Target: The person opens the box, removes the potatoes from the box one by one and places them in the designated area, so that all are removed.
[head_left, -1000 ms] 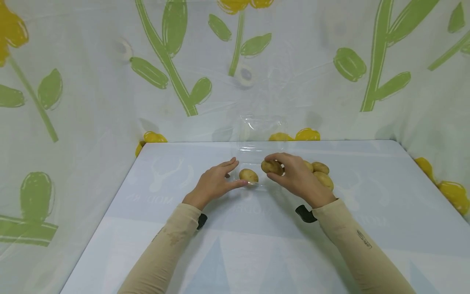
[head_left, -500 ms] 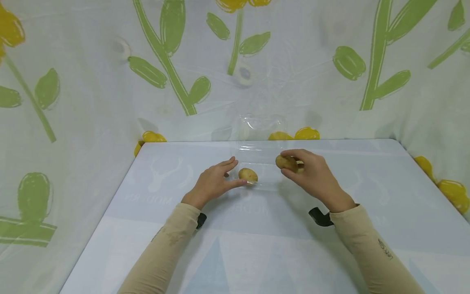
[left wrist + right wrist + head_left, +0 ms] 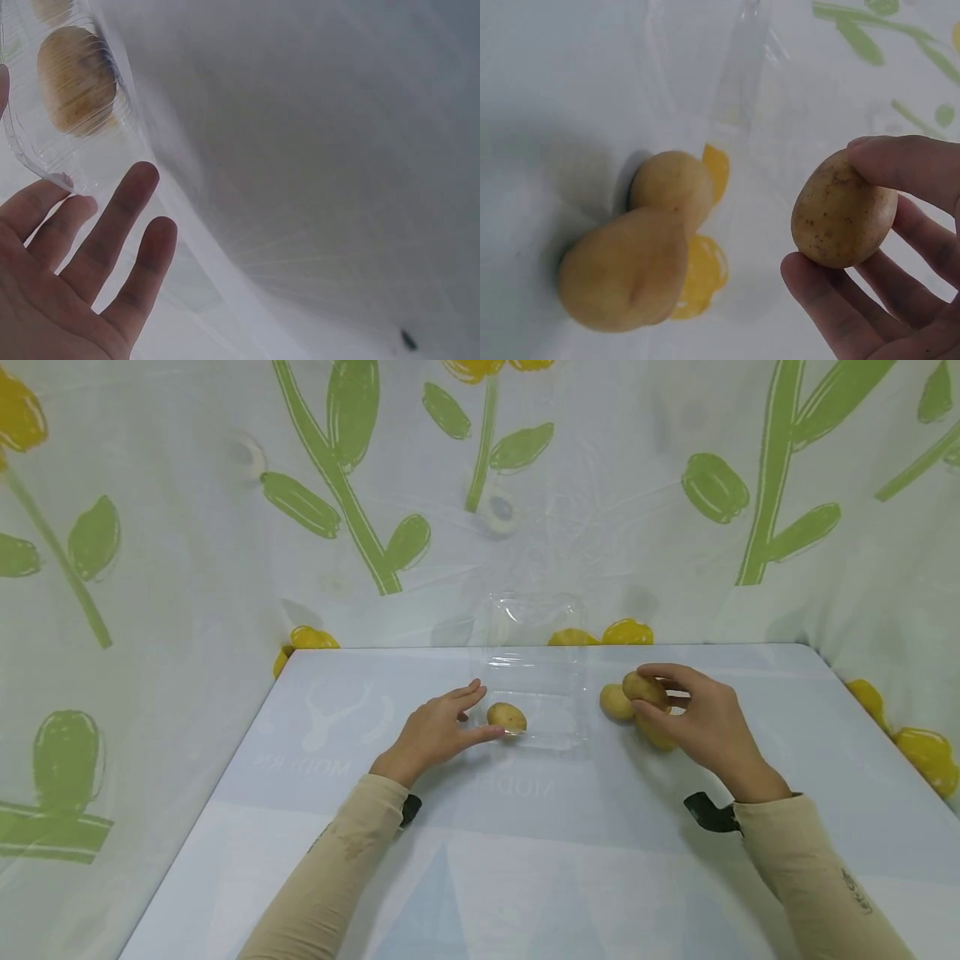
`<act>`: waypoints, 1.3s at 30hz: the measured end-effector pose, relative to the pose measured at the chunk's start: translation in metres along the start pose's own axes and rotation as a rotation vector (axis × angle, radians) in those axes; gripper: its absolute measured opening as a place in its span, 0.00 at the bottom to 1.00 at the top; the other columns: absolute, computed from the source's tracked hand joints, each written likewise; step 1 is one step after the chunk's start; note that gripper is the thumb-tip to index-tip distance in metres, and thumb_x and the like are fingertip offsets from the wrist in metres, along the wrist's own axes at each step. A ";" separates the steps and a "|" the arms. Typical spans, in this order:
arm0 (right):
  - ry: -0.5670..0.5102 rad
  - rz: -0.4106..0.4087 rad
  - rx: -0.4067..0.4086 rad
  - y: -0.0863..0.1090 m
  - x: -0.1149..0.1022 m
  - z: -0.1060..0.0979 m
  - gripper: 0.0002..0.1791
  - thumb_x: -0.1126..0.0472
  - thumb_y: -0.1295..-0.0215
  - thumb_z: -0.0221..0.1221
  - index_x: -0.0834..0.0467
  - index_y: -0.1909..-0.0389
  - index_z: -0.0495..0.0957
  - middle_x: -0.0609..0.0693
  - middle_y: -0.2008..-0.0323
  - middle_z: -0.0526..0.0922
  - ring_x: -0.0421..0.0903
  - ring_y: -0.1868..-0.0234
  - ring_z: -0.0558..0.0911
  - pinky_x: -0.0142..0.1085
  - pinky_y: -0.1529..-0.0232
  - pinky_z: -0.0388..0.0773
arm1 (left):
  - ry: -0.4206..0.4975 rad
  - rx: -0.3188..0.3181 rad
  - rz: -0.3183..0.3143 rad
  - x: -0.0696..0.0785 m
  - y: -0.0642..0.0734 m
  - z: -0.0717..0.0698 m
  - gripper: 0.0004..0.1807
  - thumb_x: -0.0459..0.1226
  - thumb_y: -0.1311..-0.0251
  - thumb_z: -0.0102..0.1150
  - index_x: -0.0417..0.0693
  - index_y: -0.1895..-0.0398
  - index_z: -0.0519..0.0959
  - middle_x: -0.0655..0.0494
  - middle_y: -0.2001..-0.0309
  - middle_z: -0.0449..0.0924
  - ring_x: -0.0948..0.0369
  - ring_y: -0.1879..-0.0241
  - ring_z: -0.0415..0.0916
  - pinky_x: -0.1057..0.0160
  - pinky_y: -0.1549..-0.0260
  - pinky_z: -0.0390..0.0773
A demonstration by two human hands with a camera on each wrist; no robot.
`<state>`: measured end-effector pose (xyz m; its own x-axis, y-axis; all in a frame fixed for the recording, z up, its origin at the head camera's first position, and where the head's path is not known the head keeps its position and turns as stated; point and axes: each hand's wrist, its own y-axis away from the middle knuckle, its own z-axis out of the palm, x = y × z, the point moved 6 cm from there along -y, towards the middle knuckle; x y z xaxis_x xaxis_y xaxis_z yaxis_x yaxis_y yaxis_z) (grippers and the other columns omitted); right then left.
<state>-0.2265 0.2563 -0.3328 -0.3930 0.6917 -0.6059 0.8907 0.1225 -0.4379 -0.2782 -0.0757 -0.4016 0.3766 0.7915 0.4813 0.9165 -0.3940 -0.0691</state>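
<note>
A clear plastic clamshell container [image 3: 555, 718] stands unlatched, its lid [image 3: 534, 620] raised at the back. One potato [image 3: 507, 718] lies in its left part; the left wrist view shows this potato [image 3: 76, 82] through the ribbed wall. My left hand [image 3: 431, 739] is at the container's left side, thumb at the front rim and fingers spread, with fingertips touching the edge. To the right, my right hand [image 3: 708, 722] holds a speckled potato [image 3: 840, 214] between thumb and fingers. Near it on the table are a rounder potato [image 3: 617, 702] and a larger one [image 3: 626, 274], partly hidden in the head view.
The white table [image 3: 525, 877] has pale printed shapes and ends at a back edge against a hanging flowered curtain [image 3: 615, 527]. A similar curtain [image 3: 165, 610] hangs along the left side. A dark wrist strap piece [image 3: 710, 814] sticks out by the right sleeve.
My right hand has carried its potato rightward from over the container to above the other potatoes. The left hand and the container have stayed in place.
</note>
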 end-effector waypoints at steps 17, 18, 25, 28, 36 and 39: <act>0.094 0.180 -0.027 0.015 0.046 -0.028 0.26 0.52 0.39 0.73 0.52 0.40 0.81 0.55 0.45 0.84 0.49 0.53 0.86 0.12 0.60 0.71 | 0.003 -0.009 -0.012 0.000 0.001 -0.002 0.48 0.68 0.44 0.64 0.56 0.24 0.67 0.63 0.24 0.61 0.62 0.48 0.82 0.49 0.44 0.77; 0.099 0.186 -0.034 0.016 0.048 -0.029 0.27 0.52 0.38 0.72 0.53 0.40 0.80 0.56 0.45 0.84 0.54 0.52 0.86 0.12 0.61 0.71 | 0.005 -0.010 -0.011 0.001 0.001 -0.002 0.48 0.67 0.44 0.64 0.56 0.24 0.67 0.63 0.24 0.61 0.62 0.48 0.82 0.49 0.43 0.77; 0.102 0.218 -0.096 0.021 0.065 -0.032 0.28 0.48 0.35 0.69 0.56 0.38 0.78 0.61 0.42 0.81 0.66 0.50 0.84 0.15 0.66 0.71 | 0.007 -0.025 -0.014 0.001 0.000 -0.002 0.48 0.67 0.44 0.63 0.55 0.24 0.66 0.63 0.23 0.60 0.62 0.48 0.82 0.49 0.43 0.76; 0.123 0.232 -0.118 0.023 0.072 -0.032 0.29 0.47 0.35 0.69 0.56 0.38 0.78 0.60 0.42 0.82 0.65 0.49 0.83 0.16 0.66 0.70 | 0.009 -0.029 -0.016 0.002 0.000 -0.002 0.48 0.67 0.44 0.63 0.55 0.24 0.66 0.63 0.24 0.60 0.62 0.48 0.82 0.50 0.43 0.77; 0.170 0.254 -0.199 0.027 0.086 -0.027 0.28 0.47 0.35 0.68 0.57 0.38 0.78 0.61 0.42 0.81 0.65 0.46 0.82 0.51 0.53 0.79 | 0.005 -0.026 -0.014 0.002 0.000 -0.003 0.48 0.67 0.44 0.63 0.55 0.24 0.67 0.63 0.24 0.61 0.62 0.48 0.83 0.50 0.45 0.77; 0.165 0.253 -0.213 0.028 0.089 -0.025 0.27 0.48 0.34 0.68 0.57 0.39 0.78 0.61 0.42 0.81 0.66 0.46 0.81 0.58 0.51 0.78 | 0.009 -0.025 -0.012 0.002 0.000 -0.003 0.48 0.68 0.44 0.63 0.55 0.24 0.67 0.63 0.24 0.61 0.62 0.48 0.82 0.49 0.44 0.77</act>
<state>-0.2314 0.3388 -0.3825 -0.1275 0.8225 -0.5543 0.9894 0.0663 -0.1292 -0.2774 -0.0758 -0.3980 0.3641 0.7920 0.4901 0.9172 -0.3962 -0.0412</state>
